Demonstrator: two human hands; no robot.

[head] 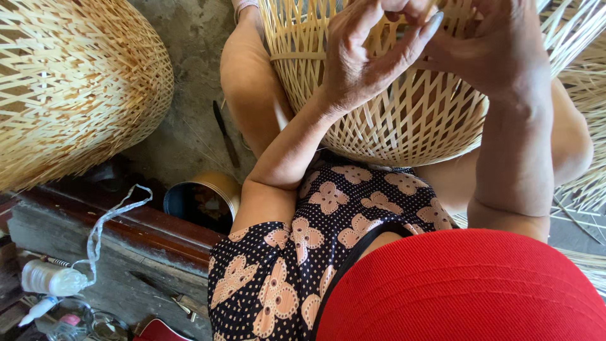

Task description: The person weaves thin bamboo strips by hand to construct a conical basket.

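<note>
Basket: the half-woven bamboo basket (404,120) sits in your lap, between your knees, its open lattice facing you.
Left hand: your left hand (363,53) rests on the basket's upper weave — fingers curled together, thumb stretched toward the other hand; whether it pinches a strip, I cannot tell.
Right hand: your right hand (499,44) lies against the same spot, touching the left thumb, fingers bent in; its grip is hidden.
Loose strips: bare bamboo ends (581,38) fan out at the right.
Second basket: a finished woven one (69,82) lies at the left, well apart.
Floor: a knife (225,134) and a tin can (205,201) — both near your left knee.
</note>
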